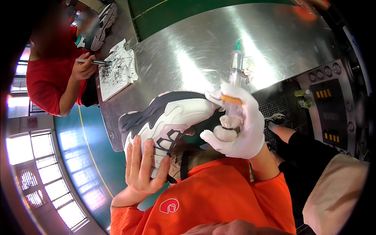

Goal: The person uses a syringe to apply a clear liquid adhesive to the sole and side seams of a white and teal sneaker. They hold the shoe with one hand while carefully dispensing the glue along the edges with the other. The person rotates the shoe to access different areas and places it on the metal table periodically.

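Sideways between the two hands sits a chunky sneaker (180, 111), its rounded white end reaching toward the right hand (250, 129) and its darker end lying above the left hand (141, 178). Its upper is a patchwork: smooth white panels, dark charcoal overlays sweeping in a curved band along the side away from the wearer, and a pale, faintly pinkish patch close to the laces (163, 144). These are dark and zigzag over a light tongue area, just beside the left fingers. Small perforations seem to dot one white panel. The left hand is bare, its fingers straight and laid along the sneaker near the laces, thumb spread apart; whether it grips or merely presses, I cannot tell. The right hand wears a white glove and curls firmly around a syringe (236, 66), whose clear barrel and green tip point away from the wearer, with an orange band (231, 100) crossing it at the fingers. Whether the gloved fingertips touch the sneaker's white end is unclear. Beyond both hands spreads a scratched, shiny metal table (164, 58), with a crumpled whitish wad (249, 67) just past the right hand. Farther off, beyond the left hand, a co-worker's hand (83, 68) holds a slim tool (94, 61) over a white pad (113, 88) speckled with dark marks.
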A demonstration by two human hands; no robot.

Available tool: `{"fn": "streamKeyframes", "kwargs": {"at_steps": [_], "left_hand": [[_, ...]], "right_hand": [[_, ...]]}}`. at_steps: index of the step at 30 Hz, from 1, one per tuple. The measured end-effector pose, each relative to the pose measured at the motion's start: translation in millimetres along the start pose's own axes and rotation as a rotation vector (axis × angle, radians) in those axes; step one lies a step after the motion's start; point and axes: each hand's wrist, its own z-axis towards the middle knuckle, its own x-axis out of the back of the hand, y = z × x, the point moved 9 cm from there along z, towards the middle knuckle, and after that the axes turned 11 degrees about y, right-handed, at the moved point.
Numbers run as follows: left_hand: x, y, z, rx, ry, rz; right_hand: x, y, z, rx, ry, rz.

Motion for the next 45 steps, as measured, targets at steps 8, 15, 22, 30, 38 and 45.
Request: {"fn": "streamKeyframes", "kwargs": {"at_steps": [8, 15, 22, 30, 38, 45], "left_hand": [[0, -4, 4, 0.025, 0.012, -0.017], [-1, -2, 2, 0.018, 0.018, -0.006], [-1, 1, 1, 0.000, 0.023, -0.002], [-1, -1, 0, 0.021, 0.042, -0.002], [1, 1, 1, 0.016, 0.029, -0.006], [1, 0, 1, 0.022, 0.012, -0.015]], "right_hand": [[25, 1, 0, 0.031, 0.054, 0.034], [50, 5, 22, 0.021, 0.349, -0.184], [-4, -12, 63, 0.407, 0.228, -0.716], [53, -15, 21, 0.091, 0.211, -0.621], [84, 18, -36, -0.505, 0.068, -0.038], [52, 3, -59, -0.121, -0.123, 0.951]]}}
